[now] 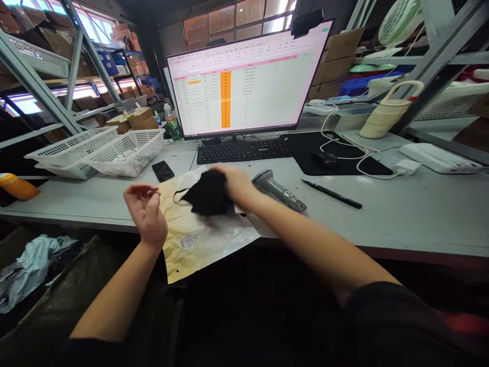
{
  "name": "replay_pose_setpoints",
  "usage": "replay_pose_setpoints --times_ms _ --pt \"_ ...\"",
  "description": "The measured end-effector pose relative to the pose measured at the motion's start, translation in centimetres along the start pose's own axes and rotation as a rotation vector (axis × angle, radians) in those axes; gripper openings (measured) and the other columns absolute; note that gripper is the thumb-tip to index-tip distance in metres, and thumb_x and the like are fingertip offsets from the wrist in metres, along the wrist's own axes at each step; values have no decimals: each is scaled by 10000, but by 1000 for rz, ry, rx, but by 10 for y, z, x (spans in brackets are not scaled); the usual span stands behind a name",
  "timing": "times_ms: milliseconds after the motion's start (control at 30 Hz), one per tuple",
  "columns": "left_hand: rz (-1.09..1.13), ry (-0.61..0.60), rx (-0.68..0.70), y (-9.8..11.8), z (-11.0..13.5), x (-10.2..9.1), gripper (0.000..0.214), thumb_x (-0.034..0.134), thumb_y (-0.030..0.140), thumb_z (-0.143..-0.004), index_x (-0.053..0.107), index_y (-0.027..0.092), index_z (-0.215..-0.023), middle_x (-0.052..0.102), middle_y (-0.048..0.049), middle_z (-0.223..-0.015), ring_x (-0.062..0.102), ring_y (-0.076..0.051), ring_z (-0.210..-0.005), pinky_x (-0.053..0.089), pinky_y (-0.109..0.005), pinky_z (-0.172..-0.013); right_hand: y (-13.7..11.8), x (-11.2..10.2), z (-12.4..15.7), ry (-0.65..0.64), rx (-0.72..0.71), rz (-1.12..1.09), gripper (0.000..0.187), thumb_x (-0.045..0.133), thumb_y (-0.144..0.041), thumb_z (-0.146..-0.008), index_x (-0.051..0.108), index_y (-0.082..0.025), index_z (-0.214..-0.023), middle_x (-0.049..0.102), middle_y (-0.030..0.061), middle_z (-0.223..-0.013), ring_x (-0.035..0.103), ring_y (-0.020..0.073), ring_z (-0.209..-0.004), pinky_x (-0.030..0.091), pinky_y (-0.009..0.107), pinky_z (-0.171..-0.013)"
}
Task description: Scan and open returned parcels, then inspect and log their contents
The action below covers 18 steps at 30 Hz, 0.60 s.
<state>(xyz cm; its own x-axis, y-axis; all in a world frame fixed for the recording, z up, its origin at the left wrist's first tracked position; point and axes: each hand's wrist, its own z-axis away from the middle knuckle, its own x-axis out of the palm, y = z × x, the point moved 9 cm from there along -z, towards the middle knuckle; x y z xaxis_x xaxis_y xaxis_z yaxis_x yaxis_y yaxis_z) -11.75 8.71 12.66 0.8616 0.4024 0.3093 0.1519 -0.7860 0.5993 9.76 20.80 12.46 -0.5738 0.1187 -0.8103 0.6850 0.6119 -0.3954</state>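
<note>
My right hand [240,187], blurred by motion, grips a black cloth garment [210,193] with a thin strap looping out on its left side. The garment is bunched up over a plastic mailing bag [206,250], yellowish on the left and clear to whitish on the right, with a printed label [188,240]. This bag lies flat and hangs over the desk's front edge. To the left of the garment, my left hand [147,211] is raised at the bag's left edge, fingers loosely curled and apart, nothing in it. A grey barcode scanner [278,191] lies just beyond my right wrist.
On the desk [401,214] are a keyboard [244,150], a monitor [260,92], a phone [162,171], a pen [332,193] and a mouse [324,160] with cables. White baskets [128,153] stand at left. A cream bottle [385,117] stands at right.
</note>
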Motion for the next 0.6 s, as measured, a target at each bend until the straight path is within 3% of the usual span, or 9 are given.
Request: replay_pose_setpoints --times_ms 67,133,200,267,300,367,433,533,600 --pt "-111 -173 26 5 24 1 282 595 242 -838 517 264 -1108 522 -36 -1057 571 -165 -969 501 -287 -859 35 -46 -19 227 176 -315 276 533 -143 -928 704 -197 -1138 738 69 -1139 660 270 -1114 512 423 -994" --pt "-318 -557 -83 -15 51 17 336 589 319 -890 531 268 -1218 545 -79 -1194 560 -222 -1130 492 -374 -971 66 -78 -26 357 320 -595 203 553 -137 -932 713 -147 -1056 738 59 -1135 646 247 -1154 493 419 -1036" --pt "-499 -1009 -194 -45 78 29 407 614 398 -891 575 271 -1276 552 -106 -1327 511 -276 -1268 411 -466 -1099 88 -97 -22 383 434 -818 181 541 -175 -966 700 -108 -1023 721 68 -1177 656 208 -1145 503 386 -1023" --pt "-585 -1285 -274 -69 83 28 356 626 456 -870 681 263 -1164 608 -99 -1317 532 -292 -1268 390 -468 -1124 100 -107 -7 343 522 -974 249 513 -245 -1000 691 -74 -966 722 101 -1164 695 180 -1057 532 361 -967" --pt "-613 -1334 -309 -78 75 26 310 607 476 -870 725 249 -1046 657 -96 -1240 577 -288 -1207 433 -443 -1083 102 -111 2 306 547 -995 312 477 -277 -1019 687 -63 -934 730 115 -1130 714 170 -993 549 355 -927" --pt "-694 -1322 -360 -92 50 27 345 539 492 -893 728 218 -804 718 -102 -968 658 -269 -986 520 -383 -917 105 -112 23 247 595 -1047 393 427 -296 -1040 684 -53 -869 750 127 -1036 732 160 -889 565 351 -870" --pt "-784 -1299 -351 -97 30 41 360 516 464 -905 704 212 -729 687 -88 -772 648 -246 -792 519 -344 -781 104 -108 41 185 615 -1105 429 430 -322 -1044 695 -57 -834 761 126 -957 737 168 -850 573 353 -844" --pt "-847 -1323 -247 -95 26 91 192 581 338 -872 736 246 -939 710 -73 -938 635 -249 -860 470 -325 -805 98 -99 60 86 599 -1223 434 523 -423 -1005 722 -91 -808 762 109 -831 743 205 -791 598 370 -785" --pt "-867 -1343 -190 -98 34 129 251 575 236 -859 718 281 -1060 693 -63 -1088 632 -260 -963 443 -325 -853 94 -98 68 54 589 -1235 438 542 -457 -991 727 -122 -779 748 83 -742 738 206 -705 611 362 -715"
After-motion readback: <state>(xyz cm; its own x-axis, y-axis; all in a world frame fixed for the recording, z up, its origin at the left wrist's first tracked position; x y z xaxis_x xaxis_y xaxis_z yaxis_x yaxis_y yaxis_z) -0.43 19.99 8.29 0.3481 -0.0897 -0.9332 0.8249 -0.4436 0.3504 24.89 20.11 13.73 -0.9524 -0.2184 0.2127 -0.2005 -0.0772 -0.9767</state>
